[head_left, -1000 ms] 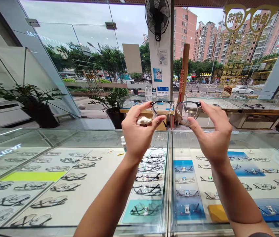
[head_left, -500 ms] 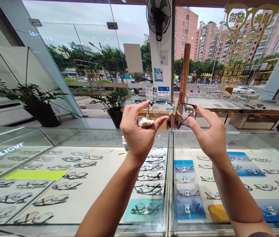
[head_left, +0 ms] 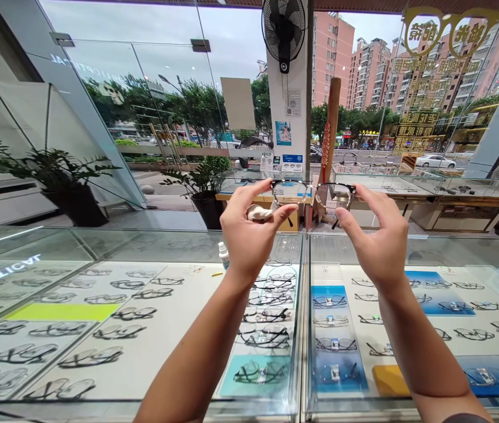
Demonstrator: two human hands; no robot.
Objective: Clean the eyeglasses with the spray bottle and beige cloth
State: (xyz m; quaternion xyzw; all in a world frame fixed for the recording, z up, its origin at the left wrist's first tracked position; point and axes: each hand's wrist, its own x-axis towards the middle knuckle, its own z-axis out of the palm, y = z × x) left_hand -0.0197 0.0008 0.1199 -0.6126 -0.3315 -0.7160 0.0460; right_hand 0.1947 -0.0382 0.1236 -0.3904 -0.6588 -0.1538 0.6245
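Note:
A pair of eyeglasses (head_left: 312, 187) with dark upper rims and clear lenses is raised in front of me, held by both hands. My left hand (head_left: 251, 229) pinches its left end between thumb and fingers, and a crumpled pale cloth (head_left: 259, 214) is tucked in the same palm. At the right end, my right hand (head_left: 375, 235) grips the frame near the hinge, its thumb below the rim. The tips of the temples show under the lenses.
Glass display cases (head_left: 187, 317) filled with several rows of glasses spread below my arms. A small white bottle (head_left: 223, 256) stands behind my left wrist. Beyond are potted plants (head_left: 205, 194), a wall fan (head_left: 283, 29) and another counter (head_left: 447, 205).
The eyeglasses have turned slightly and shifted a little right, with the temple tips now lower under the lenses. Both hands have moved slightly right, and more of the white bottle shows.

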